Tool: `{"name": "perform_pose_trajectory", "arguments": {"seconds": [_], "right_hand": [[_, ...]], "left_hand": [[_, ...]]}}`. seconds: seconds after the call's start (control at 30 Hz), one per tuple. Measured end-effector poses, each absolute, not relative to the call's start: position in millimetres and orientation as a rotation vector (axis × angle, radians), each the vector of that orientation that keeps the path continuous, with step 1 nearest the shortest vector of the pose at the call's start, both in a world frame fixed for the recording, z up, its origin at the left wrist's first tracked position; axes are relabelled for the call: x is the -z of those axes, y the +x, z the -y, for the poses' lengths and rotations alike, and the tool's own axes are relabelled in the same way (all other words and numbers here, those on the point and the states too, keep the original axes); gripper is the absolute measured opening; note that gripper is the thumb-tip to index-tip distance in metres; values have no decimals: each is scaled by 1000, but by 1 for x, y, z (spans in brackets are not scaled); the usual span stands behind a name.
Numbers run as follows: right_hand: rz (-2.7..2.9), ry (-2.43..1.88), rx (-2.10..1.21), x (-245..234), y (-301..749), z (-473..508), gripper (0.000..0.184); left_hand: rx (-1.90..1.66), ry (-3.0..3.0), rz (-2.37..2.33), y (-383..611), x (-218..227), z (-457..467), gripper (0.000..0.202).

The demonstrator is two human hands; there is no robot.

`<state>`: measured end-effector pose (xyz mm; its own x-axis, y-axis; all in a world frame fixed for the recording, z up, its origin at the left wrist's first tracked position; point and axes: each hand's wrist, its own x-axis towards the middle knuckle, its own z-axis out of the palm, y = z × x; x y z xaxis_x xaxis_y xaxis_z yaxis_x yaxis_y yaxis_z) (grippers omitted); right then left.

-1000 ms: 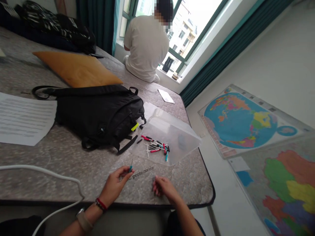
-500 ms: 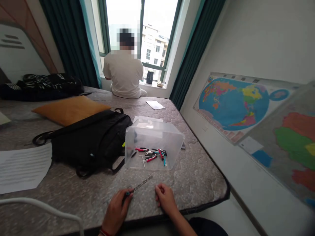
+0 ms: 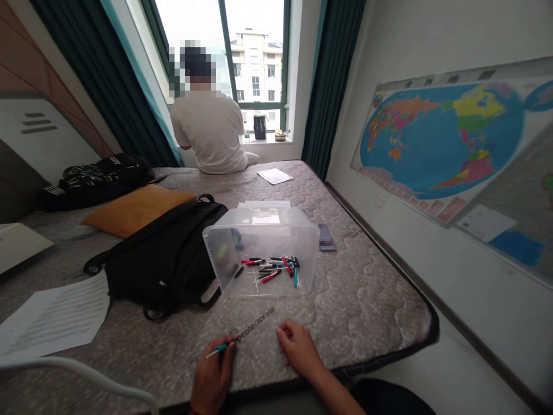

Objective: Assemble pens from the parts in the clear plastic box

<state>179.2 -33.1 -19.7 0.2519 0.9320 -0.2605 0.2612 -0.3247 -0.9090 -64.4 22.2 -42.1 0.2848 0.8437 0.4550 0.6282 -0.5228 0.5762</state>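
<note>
the left hand (image 3: 211, 369) pinches a small teal-handled screwdriver (image 3: 218, 350) between thumb and fingers, its thin shaft pointing out to the left, just above the grey quilted mattress (image 3: 367, 300). the right hand (image 3: 298, 349) rests on the mattress with its fingers (image 3: 285, 329) loosely curled; i cannot tell whether anything sits inside them. between the hands lies the printed word "protector" (image 3: 254, 325). ahead stands a clear plastic box (image 3: 263, 233), with small red, teal and black tools (image 3: 272, 271) scattered inside. a phone (image 3: 326, 237) lies just right of it. to its left are a black backpack (image 3: 159, 262) and a printed sheet (image 3: 54, 317), with an orange cushion (image 3: 138, 210) beyond. farther on, a person (image 3: 207, 124) sits at the window with their back turned, near a white paper (image 3: 274, 176). a world map (image 3: 440, 144) hangs on the right wall.
</note>
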Motion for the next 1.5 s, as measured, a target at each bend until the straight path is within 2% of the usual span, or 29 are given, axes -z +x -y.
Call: {"name": "perform_pose_trajectory", "arguments": {"seconds": [0.23,0.3,0.47,0.53,0.63,0.73,0.97,1.3,1.5], "right_hand": [[1072,-1659,-1302,24,185,33,27],[1146,-1663,-1261,19,186,28,27],[1593,-1768,-551,-23,197,-30,18],[1697,-1886,-374,-42,203,-67,14],[1740,-2234,-235,-60,210,-114,21],[1757,-2411,-234,-59,214,-139,27],[1847,-2438,-311,-36,220,-150,35],[1967,-2370,-336,-40,230,-162,26],[1841,-2286,-194,-46,233,-151,32]], "left_hand": [[-993,2032,-1609,-63,41,-26,32],[-978,1937,-1629,-63,40,-28,32],[-1016,1913,-1604,-63,41,-28,29],[-1049,2014,-1622,-62,40,-28,27],[-1073,2163,-1676,-60,37,-27,26],[-1052,2218,-1708,-58,32,-26,26],[-983,2237,-1717,-56,32,-25,26],[-979,2290,-1723,-56,33,-24,24],[-977,2300,-1709,-57,31,-23,23]]}}
